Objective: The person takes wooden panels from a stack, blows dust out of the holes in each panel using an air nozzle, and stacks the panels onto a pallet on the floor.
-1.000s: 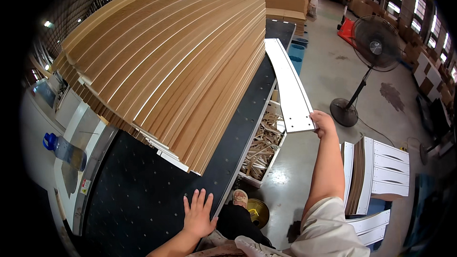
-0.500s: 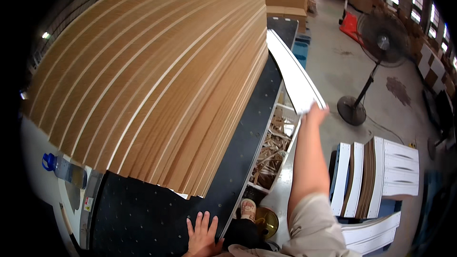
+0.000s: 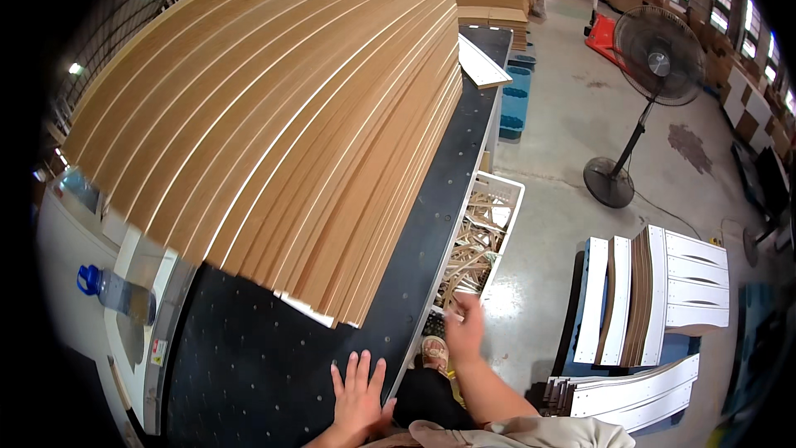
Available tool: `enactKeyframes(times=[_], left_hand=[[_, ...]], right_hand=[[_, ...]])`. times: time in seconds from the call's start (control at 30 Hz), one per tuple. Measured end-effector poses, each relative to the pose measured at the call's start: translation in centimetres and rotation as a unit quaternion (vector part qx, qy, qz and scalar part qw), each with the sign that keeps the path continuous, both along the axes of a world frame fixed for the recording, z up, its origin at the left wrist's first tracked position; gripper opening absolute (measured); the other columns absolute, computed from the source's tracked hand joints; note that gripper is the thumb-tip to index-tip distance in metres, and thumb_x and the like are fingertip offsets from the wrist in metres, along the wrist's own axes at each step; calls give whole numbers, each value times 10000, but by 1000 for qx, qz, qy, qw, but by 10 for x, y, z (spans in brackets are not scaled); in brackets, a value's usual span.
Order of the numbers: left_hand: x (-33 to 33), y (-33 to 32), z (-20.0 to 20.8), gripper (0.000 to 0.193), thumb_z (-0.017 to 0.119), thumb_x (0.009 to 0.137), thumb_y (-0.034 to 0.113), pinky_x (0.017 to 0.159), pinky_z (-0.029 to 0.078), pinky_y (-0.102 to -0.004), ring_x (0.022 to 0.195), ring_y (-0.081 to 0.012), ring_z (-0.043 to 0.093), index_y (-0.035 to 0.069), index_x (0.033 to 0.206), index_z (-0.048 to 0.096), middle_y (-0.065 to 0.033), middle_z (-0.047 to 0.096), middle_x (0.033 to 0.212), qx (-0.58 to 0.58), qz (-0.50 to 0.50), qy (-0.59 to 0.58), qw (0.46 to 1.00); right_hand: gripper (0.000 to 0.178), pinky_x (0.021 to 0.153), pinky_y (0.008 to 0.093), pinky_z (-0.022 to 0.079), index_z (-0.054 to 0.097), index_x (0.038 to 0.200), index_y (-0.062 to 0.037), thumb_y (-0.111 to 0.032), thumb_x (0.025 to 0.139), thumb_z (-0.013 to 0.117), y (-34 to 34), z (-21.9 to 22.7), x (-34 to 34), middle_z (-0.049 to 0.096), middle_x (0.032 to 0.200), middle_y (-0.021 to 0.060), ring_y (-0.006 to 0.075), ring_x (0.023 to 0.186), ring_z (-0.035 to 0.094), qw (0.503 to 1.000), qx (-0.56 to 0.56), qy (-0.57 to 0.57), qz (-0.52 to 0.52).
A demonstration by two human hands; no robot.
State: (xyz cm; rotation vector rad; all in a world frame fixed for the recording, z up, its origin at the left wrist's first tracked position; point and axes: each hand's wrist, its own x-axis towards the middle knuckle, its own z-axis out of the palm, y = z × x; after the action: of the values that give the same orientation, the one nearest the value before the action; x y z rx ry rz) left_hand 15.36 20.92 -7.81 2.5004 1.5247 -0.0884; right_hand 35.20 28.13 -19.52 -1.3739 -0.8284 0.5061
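the left hand lies spread on the black, dotted tabletop, gripping nothing, while the right hand, fingers curled, is at the near end of a white rectangular crate of thin brown scraps; whether it grips anything i cannot tell. ahead stands a tall stack of white-edged brown boards, with a flat white panel beside its far end.
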Motion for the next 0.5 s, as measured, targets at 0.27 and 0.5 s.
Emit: enactKeyframes(times=[0.27,0.5], left_hand=[[-10,-7,-15,705,618,733,332,1055,85,-574,1322,-325,222,31,1315,358,-207,302,1377,54,3,-77,996],[-61,-27,-23,500,624,781,245,1079,196,-468,1244,-263,384,105,1243,494,-125,460,1297,-9,7,-327,945]], right_hand=[[430,973,439,345,497,1134,-27,-127,748,655,-27,83,-81,523,1123,202,399,1155,426,882,135,-264,367],[473,993,504,287,504,1160,-49,-339,801,606,-29,88,-97,521,1186,167,361,1179,418,848,25,-414,331]])
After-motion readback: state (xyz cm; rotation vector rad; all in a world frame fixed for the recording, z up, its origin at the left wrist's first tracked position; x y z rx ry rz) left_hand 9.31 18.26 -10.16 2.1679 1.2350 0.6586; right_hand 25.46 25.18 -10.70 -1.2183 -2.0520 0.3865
